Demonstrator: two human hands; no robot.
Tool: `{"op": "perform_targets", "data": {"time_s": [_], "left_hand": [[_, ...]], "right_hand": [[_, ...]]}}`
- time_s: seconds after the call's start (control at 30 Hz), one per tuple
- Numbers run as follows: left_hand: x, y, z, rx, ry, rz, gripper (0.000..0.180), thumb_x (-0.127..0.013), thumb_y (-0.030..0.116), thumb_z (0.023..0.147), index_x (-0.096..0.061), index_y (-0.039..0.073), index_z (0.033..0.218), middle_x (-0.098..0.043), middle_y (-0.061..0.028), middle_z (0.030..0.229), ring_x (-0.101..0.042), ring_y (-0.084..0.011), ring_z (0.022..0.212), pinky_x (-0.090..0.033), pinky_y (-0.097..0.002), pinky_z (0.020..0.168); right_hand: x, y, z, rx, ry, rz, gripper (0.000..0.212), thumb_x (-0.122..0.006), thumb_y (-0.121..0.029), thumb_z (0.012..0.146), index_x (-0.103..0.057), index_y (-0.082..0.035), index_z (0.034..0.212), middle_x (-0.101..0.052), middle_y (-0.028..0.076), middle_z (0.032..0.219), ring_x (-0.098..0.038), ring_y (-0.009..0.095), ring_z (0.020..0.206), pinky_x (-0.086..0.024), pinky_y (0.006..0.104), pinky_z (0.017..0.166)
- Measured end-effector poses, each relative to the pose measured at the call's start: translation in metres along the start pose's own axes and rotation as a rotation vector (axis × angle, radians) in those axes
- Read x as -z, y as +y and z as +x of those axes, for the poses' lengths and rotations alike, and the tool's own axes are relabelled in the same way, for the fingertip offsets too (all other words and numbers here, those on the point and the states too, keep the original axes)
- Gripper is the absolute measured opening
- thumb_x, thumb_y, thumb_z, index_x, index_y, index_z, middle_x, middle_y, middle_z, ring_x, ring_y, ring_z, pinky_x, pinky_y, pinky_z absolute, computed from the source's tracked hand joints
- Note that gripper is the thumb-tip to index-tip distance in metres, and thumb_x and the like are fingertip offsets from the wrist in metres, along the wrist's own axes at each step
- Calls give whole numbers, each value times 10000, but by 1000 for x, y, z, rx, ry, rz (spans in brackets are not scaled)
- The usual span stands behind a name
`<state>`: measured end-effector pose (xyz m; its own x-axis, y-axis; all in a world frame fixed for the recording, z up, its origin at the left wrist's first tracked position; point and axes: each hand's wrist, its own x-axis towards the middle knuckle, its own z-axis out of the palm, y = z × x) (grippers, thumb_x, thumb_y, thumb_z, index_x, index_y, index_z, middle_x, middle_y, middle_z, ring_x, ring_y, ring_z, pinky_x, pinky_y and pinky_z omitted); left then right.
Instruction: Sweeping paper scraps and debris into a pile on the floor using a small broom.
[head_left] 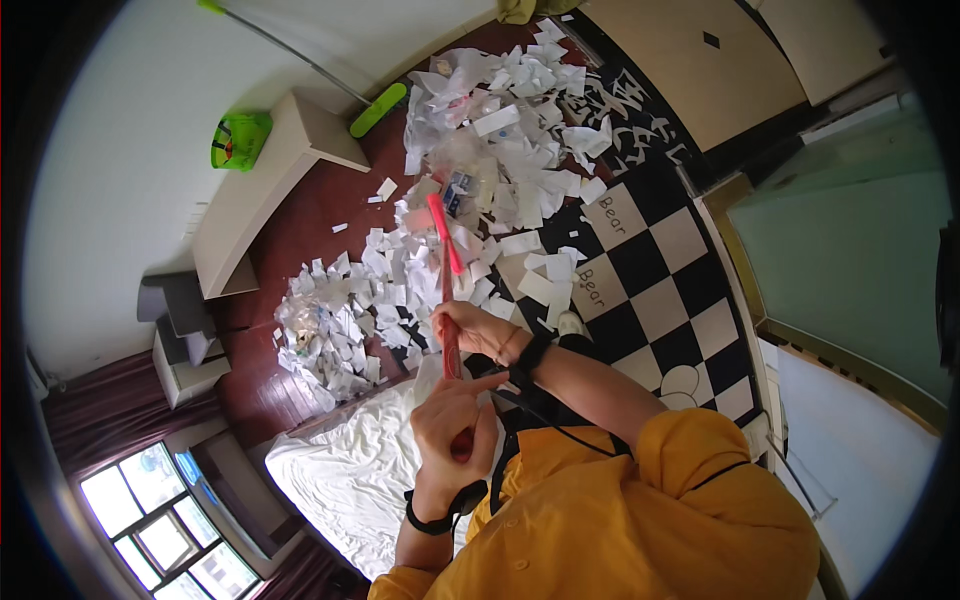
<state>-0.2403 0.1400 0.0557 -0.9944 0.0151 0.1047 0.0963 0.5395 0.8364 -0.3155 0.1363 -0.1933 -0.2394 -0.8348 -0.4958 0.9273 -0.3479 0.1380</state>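
Note:
A broom with a red handle (pixel 451 352) and a narrow pink head (pixel 444 235) reaches away from me over the scattered white paper scraps (pixel 375 290). My right hand (pixel 478 332) is wrapped round the middle of the handle. Nearer my body, my left hand (pixel 450 425) grips the handle's end, its index finger stretched out; a bit of red shows between thumb and palm. Around the broom head lie torn paper and clear plastic bags (pixel 470 160). Whether the head touches the floor, I cannot tell.
A white-sheeted bed (pixel 345 465) stands close on my left. Beyond it are a grey chair (pixel 180 305), a pale desk (pixel 255 190), a green bin (pixel 240 140) and a green flat mop (pixel 378 110). A checkered mat (pixel 670 310) and a glass partition (pixel 850 250) lie to the right.

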Motion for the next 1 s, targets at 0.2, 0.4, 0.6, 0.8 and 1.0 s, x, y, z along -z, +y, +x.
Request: {"op": "perform_targets", "data": {"time_s": [0.2,0.4,0.6,0.8,1.0], "left_hand": [[25,14,0,-14,-70,-182,277,-558,-54,749,-391,13,537,-598,-143,615,-732,-334,897,-498,-332,681],[5,-26,0,-99,-293,-323,303,-636,-71,788,-427,-23,574,-553,-145,657,-619,-378,1183,-494,-373,760],[-47,-63,-12,12,-332,-506,301,-664,-66,801,-434,-34,609,-502,-133,638,-684,-302,1043,-497,-328,773],[-76,-117,-21,113,-428,-515,186,-603,-22,857,-516,-55,697,-670,-163,881,-501,-150,594,-437,-287,610],[-61,-159,-42,128,-217,-743,112,-541,-32,893,-564,-93,802,-487,-136,667,-480,-134,638,-397,-280,606]], "right_hand": [[4,-19,-54,74,122,-57,117,-588,-57,873,-553,-57,762,-566,64,663,-567,202,634,-496,337,656],[68,-49,-103,301,290,-82,108,-582,-67,843,-569,-62,736,-581,79,653,-586,221,624,-501,360,653],[140,-55,-144,321,539,-60,106,-553,-91,829,-517,-78,730,-541,65,629,-542,205,600,-478,336,640],[209,-31,-134,279,727,31,80,-509,-67,801,-498,-78,723,-528,74,665,-538,205,629,-466,351,652],[236,-6,-93,188,647,-126,159,-527,-141,819,-559,-42,699,-596,105,679,-614,259,658,-544,401,676]]}}
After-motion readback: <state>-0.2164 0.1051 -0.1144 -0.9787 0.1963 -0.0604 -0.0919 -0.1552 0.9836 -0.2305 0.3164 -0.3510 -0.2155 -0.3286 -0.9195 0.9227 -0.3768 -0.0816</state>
